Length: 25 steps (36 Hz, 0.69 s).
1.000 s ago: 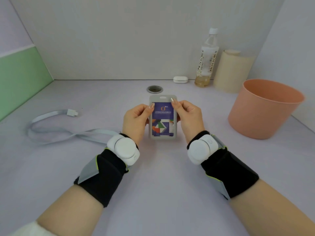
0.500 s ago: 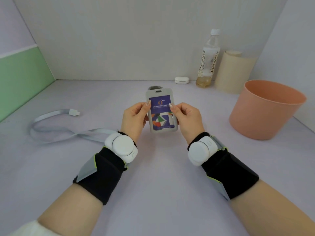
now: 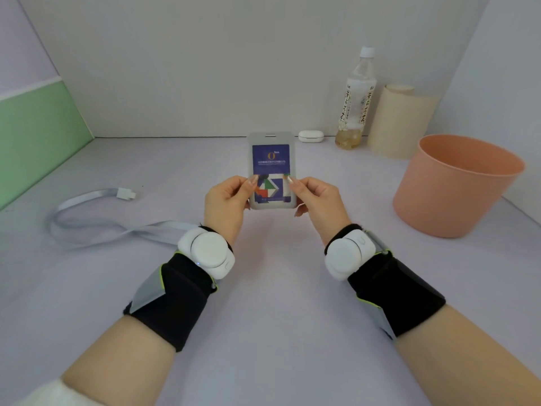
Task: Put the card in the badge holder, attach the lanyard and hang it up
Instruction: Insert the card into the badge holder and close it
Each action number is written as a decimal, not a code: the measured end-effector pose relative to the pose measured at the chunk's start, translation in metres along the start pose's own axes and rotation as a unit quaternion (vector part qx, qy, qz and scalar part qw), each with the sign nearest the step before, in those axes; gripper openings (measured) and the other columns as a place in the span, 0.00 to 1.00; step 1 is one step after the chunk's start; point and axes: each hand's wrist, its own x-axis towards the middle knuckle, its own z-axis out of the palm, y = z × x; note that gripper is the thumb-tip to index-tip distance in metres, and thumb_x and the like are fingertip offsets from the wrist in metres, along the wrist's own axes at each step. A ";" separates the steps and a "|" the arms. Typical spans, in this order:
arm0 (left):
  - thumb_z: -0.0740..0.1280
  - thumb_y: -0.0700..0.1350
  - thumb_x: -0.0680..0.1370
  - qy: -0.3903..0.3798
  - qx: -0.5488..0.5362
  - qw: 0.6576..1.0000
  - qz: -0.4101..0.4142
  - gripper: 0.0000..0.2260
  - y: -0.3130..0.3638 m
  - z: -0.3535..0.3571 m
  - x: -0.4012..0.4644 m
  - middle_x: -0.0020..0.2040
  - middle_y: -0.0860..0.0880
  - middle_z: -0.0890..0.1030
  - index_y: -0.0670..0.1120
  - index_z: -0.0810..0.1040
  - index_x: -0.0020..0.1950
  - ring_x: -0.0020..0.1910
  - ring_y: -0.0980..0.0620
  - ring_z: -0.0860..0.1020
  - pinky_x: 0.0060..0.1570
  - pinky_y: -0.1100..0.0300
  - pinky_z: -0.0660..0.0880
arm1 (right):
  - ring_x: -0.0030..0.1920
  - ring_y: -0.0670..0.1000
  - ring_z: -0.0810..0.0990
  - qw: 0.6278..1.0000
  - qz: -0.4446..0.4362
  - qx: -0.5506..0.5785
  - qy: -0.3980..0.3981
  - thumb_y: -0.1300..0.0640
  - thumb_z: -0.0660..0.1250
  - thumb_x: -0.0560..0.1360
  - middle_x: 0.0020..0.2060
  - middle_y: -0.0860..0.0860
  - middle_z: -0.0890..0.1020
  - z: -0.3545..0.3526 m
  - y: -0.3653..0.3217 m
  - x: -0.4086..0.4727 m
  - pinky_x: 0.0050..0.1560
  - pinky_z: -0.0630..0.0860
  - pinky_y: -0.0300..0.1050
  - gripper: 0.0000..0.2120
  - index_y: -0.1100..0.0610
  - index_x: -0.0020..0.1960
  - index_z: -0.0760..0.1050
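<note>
A grey translucent badge holder stands upright above the table, lifted between both hands. A blue card with a coloured pattern sits inside it. My left hand pinches the holder's lower left edge, and my right hand pinches its lower right edge. A slot shows at the holder's top. The pale grey lanyard lies loose on the table to the left, its white clip pointing right, apart from the holder.
A pink bucket stands at the right. Behind it are a cream roll and a plastic bottle against the back wall, with a small white case beside them. A green panel lines the left wall.
Both hands have raised the badge holder from lying near the table to standing upright and higher, and their grip has slid down to its lower edges. The lanyard has not moved.
</note>
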 end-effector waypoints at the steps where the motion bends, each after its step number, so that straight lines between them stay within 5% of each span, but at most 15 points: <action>1: 0.63 0.44 0.77 0.009 -0.004 1.000 0.001 0.11 0.000 -0.001 0.001 0.27 0.56 0.78 0.47 0.76 0.34 0.30 0.56 0.73 0.33 0.65 0.71 | 0.27 0.41 0.75 1.000 0.000 -0.007 -0.014 0.55 0.63 0.76 0.33 0.50 0.78 0.000 0.001 0.000 0.28 0.73 0.33 0.11 0.58 0.37 0.74; 13: 0.61 0.47 0.78 -0.002 0.036 0.999 0.011 0.11 0.003 0.003 -0.001 0.23 0.58 0.74 0.47 0.75 0.36 0.23 0.58 0.67 0.28 0.70 0.66 | 0.25 0.37 0.73 0.996 -0.033 -0.076 0.040 0.54 0.61 0.76 0.29 0.47 0.75 0.000 0.001 -0.001 0.28 0.69 0.26 0.11 0.56 0.37 0.72; 20: 0.62 0.46 0.77 -0.077 0.037 0.995 -0.041 0.12 0.001 0.005 -0.005 0.25 0.56 0.79 0.42 0.78 0.37 0.22 0.59 0.68 0.24 0.70 0.65 | 0.25 0.40 0.74 0.996 -0.013 -0.055 0.065 0.53 0.61 0.76 0.29 0.48 0.75 -0.003 0.001 0.001 0.29 0.72 0.31 0.11 0.57 0.38 0.73; 25: 0.63 0.46 0.77 -0.061 0.080 0.995 -0.007 0.13 0.003 0.003 -0.005 0.25 0.54 0.77 0.41 0.79 0.36 0.23 0.59 0.69 0.27 0.72 0.66 | 0.25 0.39 0.74 0.998 0.011 -0.050 0.045 0.53 0.62 0.76 0.30 0.49 0.77 -0.002 0.003 0.002 0.27 0.71 0.33 0.11 0.58 0.39 0.75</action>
